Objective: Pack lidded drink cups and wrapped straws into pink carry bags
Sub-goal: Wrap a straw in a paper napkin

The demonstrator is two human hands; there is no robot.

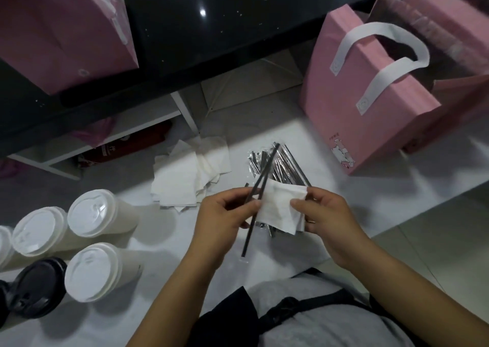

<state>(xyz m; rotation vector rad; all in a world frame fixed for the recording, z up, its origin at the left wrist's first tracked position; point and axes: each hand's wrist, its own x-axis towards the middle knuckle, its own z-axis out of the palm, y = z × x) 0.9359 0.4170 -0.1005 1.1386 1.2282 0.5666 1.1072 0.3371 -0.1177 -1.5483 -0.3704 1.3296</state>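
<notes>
Pink carry bag (357, 103) stands at the desk's (370, 196) right edge, handles up and mouth open, presumably waiting to be filled; a second bag (60, 29) sits on the black counter (211, 29) behind. White-lidded cups (90, 214) cluster at the left edge, not yet packed. Loose napkins (190, 172) and a heap of wrapped straws (287, 161) lie mid-desk, within easy reach. The left hand (227, 219) pinches two straws (260, 177) between thumb and fingers; the right hand (328, 219) pinches a napkin (280, 206) against them, seemingly bundling one set.
</notes>
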